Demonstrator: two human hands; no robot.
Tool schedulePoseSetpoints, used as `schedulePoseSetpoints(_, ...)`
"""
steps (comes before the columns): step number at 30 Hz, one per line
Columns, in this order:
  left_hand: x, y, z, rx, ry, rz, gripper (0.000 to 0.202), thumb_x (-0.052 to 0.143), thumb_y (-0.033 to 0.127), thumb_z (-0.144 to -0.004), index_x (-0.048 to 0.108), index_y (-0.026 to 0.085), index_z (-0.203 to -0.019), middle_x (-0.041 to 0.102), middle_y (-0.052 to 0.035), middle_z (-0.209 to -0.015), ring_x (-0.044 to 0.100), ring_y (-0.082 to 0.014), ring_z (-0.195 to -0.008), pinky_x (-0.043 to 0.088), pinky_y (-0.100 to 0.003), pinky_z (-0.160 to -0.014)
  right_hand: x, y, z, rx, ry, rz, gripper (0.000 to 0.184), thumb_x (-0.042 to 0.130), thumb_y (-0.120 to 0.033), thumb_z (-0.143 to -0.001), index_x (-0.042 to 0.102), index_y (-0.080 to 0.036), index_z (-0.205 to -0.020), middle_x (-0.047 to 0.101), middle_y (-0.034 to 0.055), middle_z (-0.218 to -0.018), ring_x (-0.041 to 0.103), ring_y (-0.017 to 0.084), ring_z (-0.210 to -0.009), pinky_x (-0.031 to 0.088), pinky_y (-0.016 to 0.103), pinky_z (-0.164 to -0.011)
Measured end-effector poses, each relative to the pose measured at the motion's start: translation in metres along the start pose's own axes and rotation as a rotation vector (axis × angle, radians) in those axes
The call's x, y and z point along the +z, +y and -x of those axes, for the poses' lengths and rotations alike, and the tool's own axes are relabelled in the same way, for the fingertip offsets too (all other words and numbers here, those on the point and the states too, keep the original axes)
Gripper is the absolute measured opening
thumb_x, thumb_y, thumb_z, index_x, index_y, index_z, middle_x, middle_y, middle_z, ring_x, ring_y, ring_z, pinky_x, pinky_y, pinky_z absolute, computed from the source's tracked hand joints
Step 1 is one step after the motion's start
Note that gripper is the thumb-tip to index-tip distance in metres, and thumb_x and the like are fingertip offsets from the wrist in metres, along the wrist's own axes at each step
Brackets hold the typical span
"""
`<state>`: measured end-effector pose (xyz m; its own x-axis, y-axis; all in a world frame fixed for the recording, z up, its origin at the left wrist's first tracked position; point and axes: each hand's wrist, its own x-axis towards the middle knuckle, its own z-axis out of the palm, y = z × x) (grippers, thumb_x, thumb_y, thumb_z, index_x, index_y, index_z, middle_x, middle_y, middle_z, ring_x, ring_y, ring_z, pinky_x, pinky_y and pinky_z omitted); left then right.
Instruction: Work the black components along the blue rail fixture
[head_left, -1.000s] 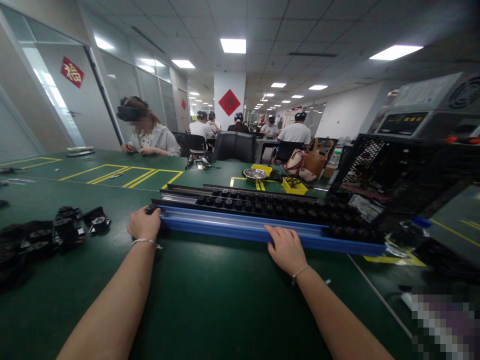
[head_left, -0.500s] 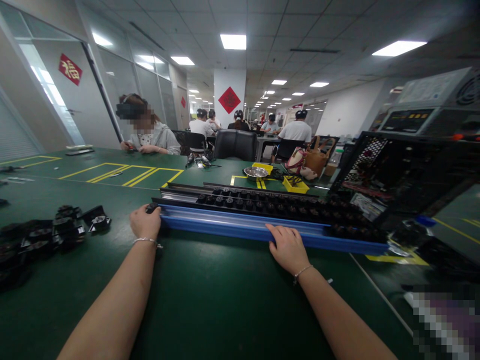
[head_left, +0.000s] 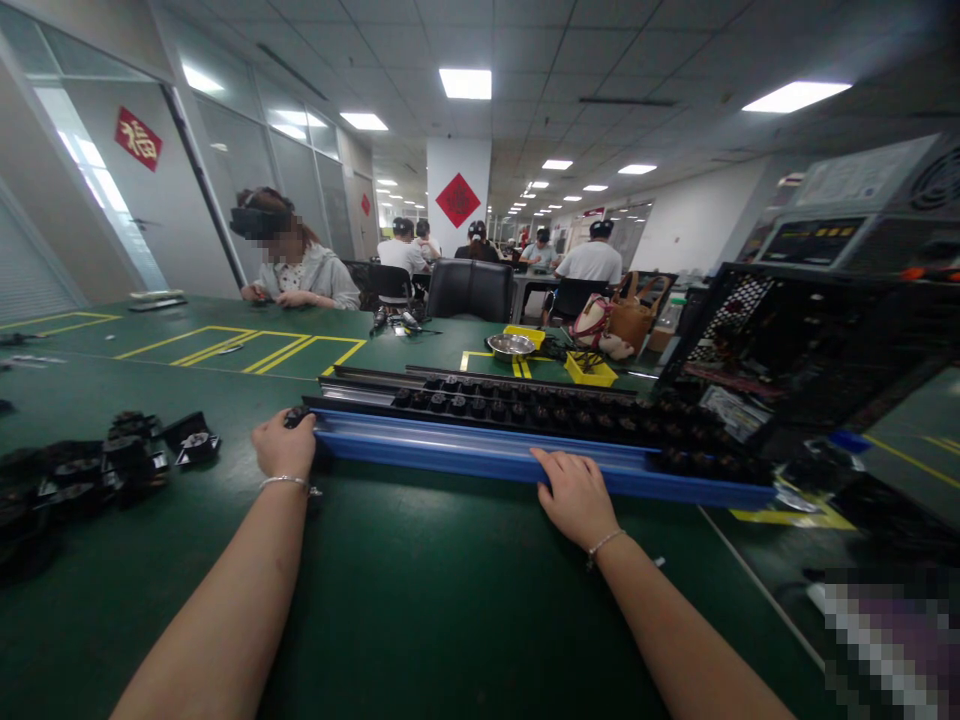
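A long blue channel (head_left: 450,455) lies across the table, its trough facing up. At its left end, my left hand (head_left: 283,445) is closed on a small black part (head_left: 297,415), mostly hidden by the fingers. My right hand (head_left: 574,492) grips the near wall of the channel right of its middle, fingers over the edge and thumb in front. Several black parts (head_left: 709,466) sit in the channel's right end. Directly behind are black channels (head_left: 360,396) filled with rows of similar black round parts (head_left: 517,410).
Loose black parts (head_left: 97,465) are piled at the left on the green table (head_left: 420,600). Behind the channels stand a metal bowl (head_left: 511,346) and a yellow tray (head_left: 591,370). An open computer case (head_left: 810,340) is at the right. Another person (head_left: 296,250) sits across the table.
My left hand has shifted slightly left with the black part, at the channel's end. My right hand and the blue channel look almost unmoved.
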<state>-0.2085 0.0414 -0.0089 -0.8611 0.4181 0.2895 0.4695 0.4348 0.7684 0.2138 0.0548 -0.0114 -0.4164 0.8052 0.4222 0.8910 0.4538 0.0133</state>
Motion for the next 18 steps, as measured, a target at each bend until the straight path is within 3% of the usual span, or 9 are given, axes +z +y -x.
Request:
schedulePoseSetpoints(4,-0.0018,0.0016,0.0011,-0.046,0.025,0.008,0.050,0.059,0.043,-0.074,0.060,0.015,-0.116,0.053,-0.0153,-0.118,0.050,-0.0289,-0.111,0.039,-0.040,-0.100,-0.0001,0.0000,0.0001,0.000,0.000,0.001,0.044,0.044,-0.023,-0.082,0.050,-0.023,-0.126,0.062,0.0063,-0.111,0.050,0.020,-0.101,0.026,0.035,-0.092)
schedulePoseSetpoints(18,-0.0067,-0.0013,-0.0033,-0.105,0.006,0.011,0.055,0.058,0.050,-0.072,0.059,0.021,-0.118,0.046,-0.0144,-0.126,0.054,-0.0303,-0.107,0.040,-0.041,-0.097,-0.0006,0.0009,-0.0001,-0.013,-0.008,0.028,0.045,0.045,-0.024,-0.083,0.049,-0.023,-0.127,0.061,0.0065,-0.111,0.050,0.019,-0.102,0.028,0.035,-0.091)
